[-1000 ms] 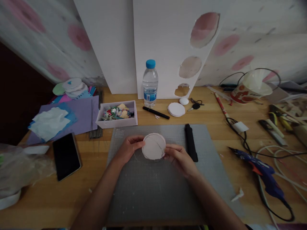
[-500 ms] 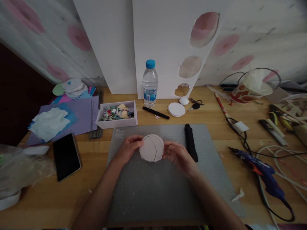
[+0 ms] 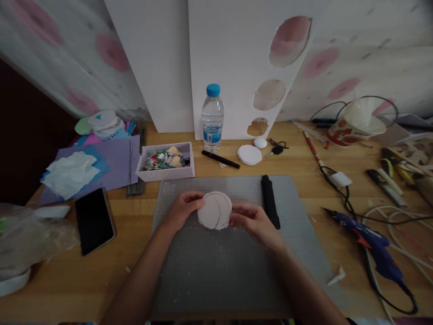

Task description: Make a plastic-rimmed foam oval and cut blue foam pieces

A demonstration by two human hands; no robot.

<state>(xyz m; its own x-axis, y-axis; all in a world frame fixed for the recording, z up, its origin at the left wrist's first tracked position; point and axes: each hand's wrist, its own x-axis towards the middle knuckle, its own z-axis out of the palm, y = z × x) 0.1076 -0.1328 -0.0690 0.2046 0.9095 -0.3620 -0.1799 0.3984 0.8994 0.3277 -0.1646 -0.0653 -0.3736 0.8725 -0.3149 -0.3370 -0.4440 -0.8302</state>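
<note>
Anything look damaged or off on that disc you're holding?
Yes: the white round foam disc, held between the left hand and right hand above the grey cutting mat, shows a dark crack-like line across its face.

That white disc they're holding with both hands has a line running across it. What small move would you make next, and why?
Probably lower the white disc flat onto the grey cutting mat. The left hand and right hand pinch it by opposite edges just above the mat, and a dark line crosses its face. Whether that is a crack or a drawn mark I cannot tell; lying flat it would be steadier, with the black cutter close by.
</note>
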